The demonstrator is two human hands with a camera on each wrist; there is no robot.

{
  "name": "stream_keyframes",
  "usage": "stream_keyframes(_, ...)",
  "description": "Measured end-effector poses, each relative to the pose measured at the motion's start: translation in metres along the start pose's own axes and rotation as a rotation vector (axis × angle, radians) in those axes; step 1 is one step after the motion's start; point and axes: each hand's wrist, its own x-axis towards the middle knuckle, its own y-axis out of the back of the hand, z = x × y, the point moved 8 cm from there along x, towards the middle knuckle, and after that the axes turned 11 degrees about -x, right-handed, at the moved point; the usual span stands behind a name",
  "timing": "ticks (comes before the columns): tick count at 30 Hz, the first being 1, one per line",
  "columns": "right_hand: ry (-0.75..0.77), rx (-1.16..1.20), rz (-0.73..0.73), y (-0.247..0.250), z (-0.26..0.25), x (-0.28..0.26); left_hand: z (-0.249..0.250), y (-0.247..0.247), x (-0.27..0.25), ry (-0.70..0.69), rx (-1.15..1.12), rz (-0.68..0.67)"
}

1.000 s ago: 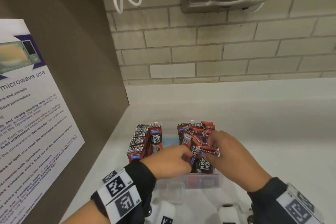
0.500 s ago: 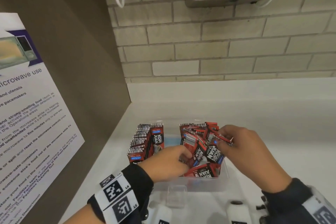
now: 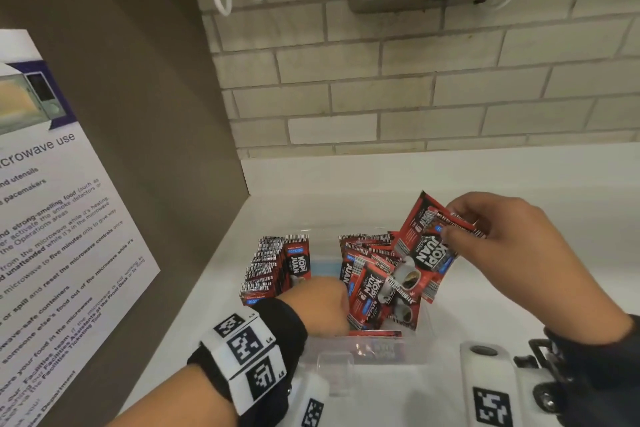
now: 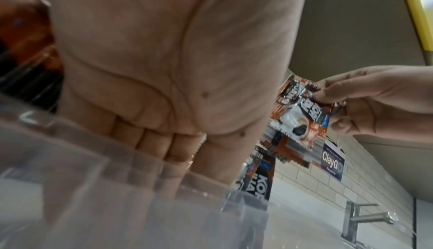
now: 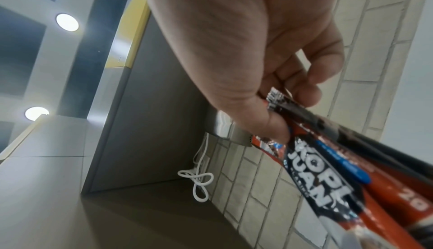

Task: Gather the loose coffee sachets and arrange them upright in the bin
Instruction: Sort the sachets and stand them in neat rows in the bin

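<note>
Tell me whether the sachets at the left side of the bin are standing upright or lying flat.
Upright: the left row of sachets stands on edge, packed front to back inside the clear bin, barcoded top seams up.

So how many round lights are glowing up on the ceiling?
2. Both show in the right wrist view: the upper ceiling light near the top left, and the lower ceiling light below it, partly cut off by a cabinet edge. More may lie out of view.

Pale brick wall (image 3: 415,97), white counter (image 3: 519,184), brown side panel (image 3: 138,80), round ceiling lights (image 5: 67,22).
</note>
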Motion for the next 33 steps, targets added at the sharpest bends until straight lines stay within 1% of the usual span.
stream_keyframes(4, -0.010, 0.017, -0.005, -0.003, 0.003, -0.001, 0.007, -0.003, 0.006, 0.003, 0.100, -0.017)
stream_keyframes(9, -0.024, 0.028, -0.005, -0.001, 0.007, -0.003, 0.010, -0.004, 0.010, -0.001, 0.143, -0.020)
stream_keyframes(11, -0.034, 0.038, 0.004, 0.002, 0.010, -0.003, 0.013, -0.002, 0.009, -0.033, 0.097, 0.008)
stream_keyframes(13, -0.044, 0.052, 0.016, 0.006, 0.012, -0.003, 0.016, 0.001, 0.007, -0.070, 0.004, 0.044)
stream_keyframes(17, -0.057, 0.070, 0.036, 0.010, 0.014, -0.002, 0.027, 0.009, 0.003, -0.154, -0.124, 0.159)
stream_keyframes(19, -0.062, 0.078, 0.042, 0.011, 0.015, -0.002, 0.034, 0.009, 0.001, -0.176, -0.175, 0.195)
stream_keyframes(23, -0.073, 0.085, 0.060, 0.016, 0.016, -0.003, 0.043, 0.001, 0.004, -0.199, -0.153, 0.229)
stream_keyframes(25, -0.075, 0.091, 0.072, 0.020, 0.016, -0.004, 0.047, -0.001, 0.003, -0.180, -0.130, 0.242)
stream_keyframes(30, -0.079, 0.114, 0.112, 0.029, 0.015, -0.005, 0.053, -0.003, 0.003, -0.151, -0.089, 0.227)
stream_keyframes(33, -0.071, 0.115, 0.120, 0.030, 0.014, -0.004, 0.051, -0.003, 0.003, -0.174, -0.071, 0.217)
